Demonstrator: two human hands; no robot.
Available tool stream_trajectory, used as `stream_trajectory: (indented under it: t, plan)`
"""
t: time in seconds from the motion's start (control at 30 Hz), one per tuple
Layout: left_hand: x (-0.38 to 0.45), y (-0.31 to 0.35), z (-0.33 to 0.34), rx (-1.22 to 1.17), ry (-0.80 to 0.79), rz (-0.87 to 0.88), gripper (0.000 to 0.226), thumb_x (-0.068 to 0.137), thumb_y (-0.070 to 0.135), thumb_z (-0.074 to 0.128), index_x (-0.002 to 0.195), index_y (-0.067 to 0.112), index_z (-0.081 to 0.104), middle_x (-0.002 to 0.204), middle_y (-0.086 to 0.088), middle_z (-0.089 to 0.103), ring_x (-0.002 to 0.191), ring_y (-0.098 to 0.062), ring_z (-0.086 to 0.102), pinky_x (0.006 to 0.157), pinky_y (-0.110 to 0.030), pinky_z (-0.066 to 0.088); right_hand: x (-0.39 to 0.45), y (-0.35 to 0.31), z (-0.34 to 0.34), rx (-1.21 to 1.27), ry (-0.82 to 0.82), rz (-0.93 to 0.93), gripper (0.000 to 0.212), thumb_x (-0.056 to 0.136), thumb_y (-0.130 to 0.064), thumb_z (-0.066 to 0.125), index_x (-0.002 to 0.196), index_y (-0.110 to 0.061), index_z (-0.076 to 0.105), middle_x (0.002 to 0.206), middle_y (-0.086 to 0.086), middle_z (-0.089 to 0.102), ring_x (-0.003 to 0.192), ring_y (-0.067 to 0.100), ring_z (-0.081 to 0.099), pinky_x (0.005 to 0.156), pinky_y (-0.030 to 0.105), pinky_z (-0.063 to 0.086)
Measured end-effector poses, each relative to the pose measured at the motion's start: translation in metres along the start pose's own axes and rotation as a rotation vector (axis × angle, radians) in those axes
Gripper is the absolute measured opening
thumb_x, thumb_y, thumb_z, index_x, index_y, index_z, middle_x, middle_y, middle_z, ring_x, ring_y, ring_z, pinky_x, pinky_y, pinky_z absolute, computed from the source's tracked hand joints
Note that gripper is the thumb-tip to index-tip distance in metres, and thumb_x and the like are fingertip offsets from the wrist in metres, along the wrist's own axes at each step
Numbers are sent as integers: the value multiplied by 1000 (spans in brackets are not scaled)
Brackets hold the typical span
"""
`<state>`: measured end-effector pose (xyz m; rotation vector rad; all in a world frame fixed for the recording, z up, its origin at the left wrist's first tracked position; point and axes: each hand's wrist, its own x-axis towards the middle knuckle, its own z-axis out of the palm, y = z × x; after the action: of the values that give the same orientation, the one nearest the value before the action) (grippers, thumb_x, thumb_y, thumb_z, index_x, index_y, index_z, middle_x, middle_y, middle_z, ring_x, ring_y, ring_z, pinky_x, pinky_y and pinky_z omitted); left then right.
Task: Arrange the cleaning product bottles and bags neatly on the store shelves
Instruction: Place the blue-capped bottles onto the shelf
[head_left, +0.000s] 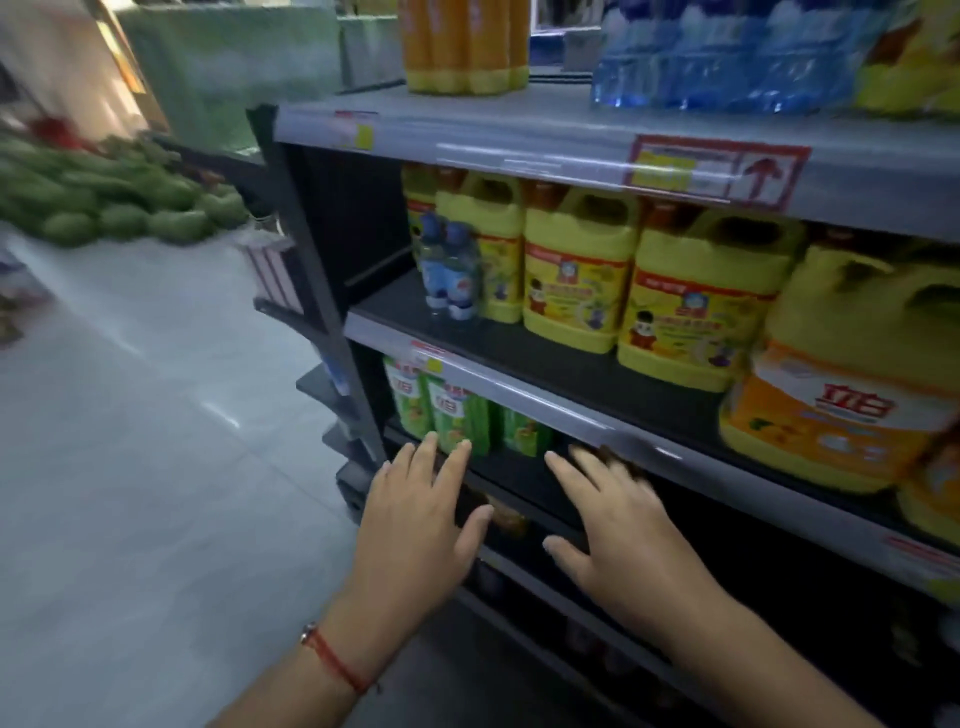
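Note:
Both my hands reach toward a dark store shelf unit with fingers spread, holding nothing. My left hand (421, 514) hovers just below several green bags (457, 410) standing on the lower shelf. My right hand (618, 525) is beside it, its fingertips blurred near that shelf's grey front rail (524, 400). On the middle shelf (545, 358) stand yellow handled jugs (576, 270), two small clear blue-capped bottles (449, 270) and, at the right, an orange-labelled yellow jug (836, 395).
The top shelf (519, 130) carries orange bottles (467, 41), blue bottle packs (717, 57) and a yellow bag (914, 57). Green produce (119, 202) is piled at the left. A pale tiled floor (156, 441) stretches left of the shelf end.

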<state>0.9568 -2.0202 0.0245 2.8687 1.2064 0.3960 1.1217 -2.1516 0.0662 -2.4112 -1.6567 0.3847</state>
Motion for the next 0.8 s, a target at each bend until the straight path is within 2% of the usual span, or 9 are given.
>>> stream_trajectory:
  t: [0.13,0.27,0.3,0.4,0.47,0.53,0.63,0.7,0.8]
  plan:
    - [23,-33,-4,-11,19,-34,70,90,60,40,147,21,49,147,-14,52,132,-36,52,105,-50,47,42,-24,2,11,11,-13,79,99,-51,52,161,-35,6,167,-8,13,155,20,10,126,39,11]
    - [51,-50,-1,-30,14,-25,69,92,60,46,150,22,43,151,-11,46,138,-32,45,110,-50,43,83,-30,3,81,25,8,76,96,-51,55,159,-37,14,166,-9,19,153,18,19,123,35,23]
    - [60,-53,1,-28,15,-20,69,93,60,46,151,22,42,152,-10,45,139,-31,44,111,-50,42,94,-30,4,103,33,14,76,96,-51,56,159,-38,15,167,-10,17,154,17,17,123,35,23]
    - [90,-63,5,-28,7,5,68,92,58,46,147,20,46,148,-10,49,136,-31,46,111,-47,42,135,-31,9,119,47,39,80,96,-50,57,160,-39,9,169,-11,7,156,16,3,126,35,11]
    - [115,-72,9,-14,-7,19,67,90,53,51,147,19,46,142,-10,53,130,-31,49,108,-45,44,165,-33,11,140,62,76,82,96,-47,59,159,-40,8,169,-11,4,156,17,1,126,36,12]
    - [140,-80,10,8,-46,37,72,88,49,55,152,20,40,145,-11,50,130,-32,49,106,-44,43,193,-34,10,180,109,78,79,96,-44,61,159,-38,13,168,-7,14,154,16,11,123,33,19]
    - [176,-96,13,8,-109,43,74,94,53,52,158,26,27,162,-11,30,145,-34,34,117,-45,33,225,-37,7,322,194,40,74,95,-40,63,158,-31,25,163,-7,29,148,13,29,111,23,27]
    - [193,-106,15,-39,-65,60,69,92,54,53,152,24,41,156,-14,41,139,-38,44,111,-49,41,247,-36,6,435,251,56,74,94,-39,66,157,-29,29,161,-7,31,147,14,31,107,20,27]
    - [209,-124,28,-148,40,98,64,90,55,51,140,16,58,141,-18,58,122,-40,61,95,-51,53,278,-40,5,623,316,165,70,92,-38,69,153,-31,36,156,-5,38,143,18,38,108,30,37]
